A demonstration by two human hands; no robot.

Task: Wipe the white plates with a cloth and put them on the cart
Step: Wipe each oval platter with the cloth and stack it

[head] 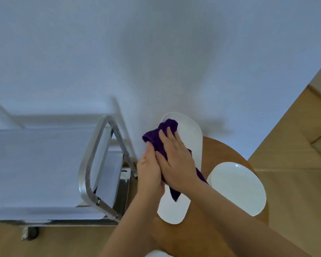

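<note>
Over the long plate [190, 134], right hand [176, 160] presses purple cloth [156, 138].

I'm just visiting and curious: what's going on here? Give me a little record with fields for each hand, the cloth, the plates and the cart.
Left hand: holds the edge of the long white oval plate
Right hand: presses the dark purple cloth flat on that plate
Other plate: round white plate, resting on the round wooden table
Cart: metal cart with a tubular handle, to the left; no plates visible on its top shelf
Stage: wiping, nothing placed yet
</note>
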